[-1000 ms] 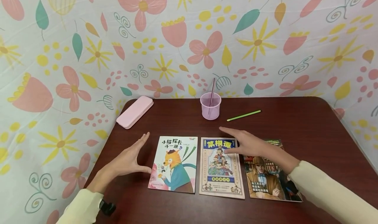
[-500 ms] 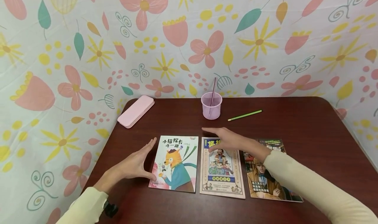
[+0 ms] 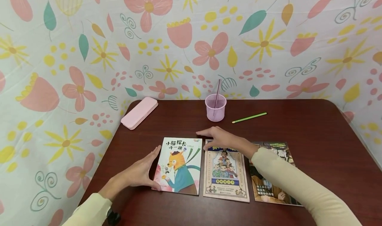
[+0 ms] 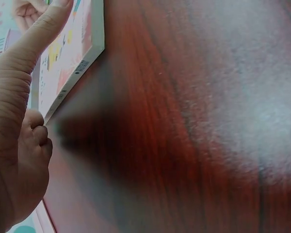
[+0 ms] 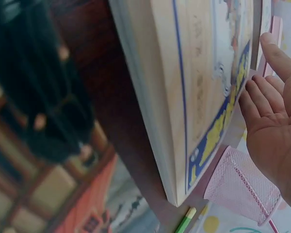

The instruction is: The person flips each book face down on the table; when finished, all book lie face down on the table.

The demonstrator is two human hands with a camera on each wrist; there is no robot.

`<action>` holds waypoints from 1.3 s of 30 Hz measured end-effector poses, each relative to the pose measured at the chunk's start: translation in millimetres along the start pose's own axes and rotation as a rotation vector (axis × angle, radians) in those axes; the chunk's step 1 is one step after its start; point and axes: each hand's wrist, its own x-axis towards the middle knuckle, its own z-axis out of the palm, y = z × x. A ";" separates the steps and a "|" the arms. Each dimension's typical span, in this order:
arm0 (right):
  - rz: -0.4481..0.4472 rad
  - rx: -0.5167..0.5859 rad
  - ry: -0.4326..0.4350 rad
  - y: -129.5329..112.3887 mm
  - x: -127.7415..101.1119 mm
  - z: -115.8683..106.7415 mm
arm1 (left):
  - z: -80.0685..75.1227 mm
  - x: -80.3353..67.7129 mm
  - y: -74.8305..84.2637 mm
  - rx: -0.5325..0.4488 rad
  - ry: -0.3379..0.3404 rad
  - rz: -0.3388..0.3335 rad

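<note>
My left hand (image 3: 140, 169) is at the left edge of a white children's book (image 3: 179, 166) with an orange cat on its cover. The thumb overlaps the lower left corner, and the fingers reach up along that side. In the left wrist view the thumb stretches over the cover of the white book (image 4: 70, 63). Over the top of the middle book (image 3: 225, 176), tan with a blue title band, hovers my right hand (image 3: 223, 138), its thumb and fingers spread toward the white book's upper right corner. A third book (image 3: 264, 189), with a person in a brown coat, is partly hidden under the right sleeve.
Behind the books stands a lilac mesh pencil cup (image 3: 215, 111) holding a purple pencil (image 3: 218, 88). A green pencil (image 3: 249, 117) lies to its right on the dark wooden table (image 3: 179, 120). At the back left is a pink pencil case (image 3: 139, 113). A floral cloth (image 3: 167, 53) hangs behind.
My right hand has swept left from over the third and middle books toward the white book. The left hand has moved right and slightly down, up to the white book's edge.
</note>
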 end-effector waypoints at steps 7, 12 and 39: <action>0.007 0.025 0.014 3.1 4.7 3.7 | 10.2 -2.5 -3.8 -0.014 0.006 0.004; 0.010 0.008 0.022 3.6 5.0 6.1 | 13.5 -3.5 -5.1 0.015 0.012 0.011; 0.002 -0.093 0.170 -2.1 12.2 14.1 | 17.2 -0.5 -1.2 -0.127 0.027 -0.034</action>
